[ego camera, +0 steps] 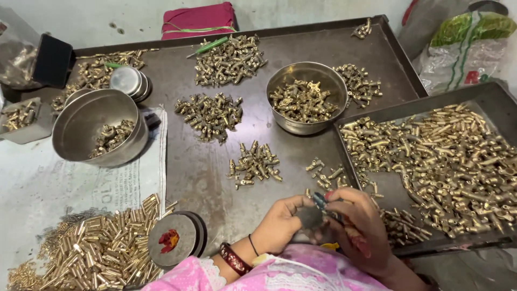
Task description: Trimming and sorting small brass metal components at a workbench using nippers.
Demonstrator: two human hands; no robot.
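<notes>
My left hand and my right hand meet at the bottom centre over the front edge of the big dark metal tray. The left fingers pinch a small dark part. In the right hand is a thin tool with a blue handle, held against that part. Just beyond the hands lie a few loose brass fittings. A small heap of brass fittings lies farther in on the tray.
A second tray at right holds a large pile of brass fittings. A steel bowl of fittings stands mid-tray, another bowl at left. Brass tubes lie heaped bottom left beside a round lid. A pink cloth lies at the back.
</notes>
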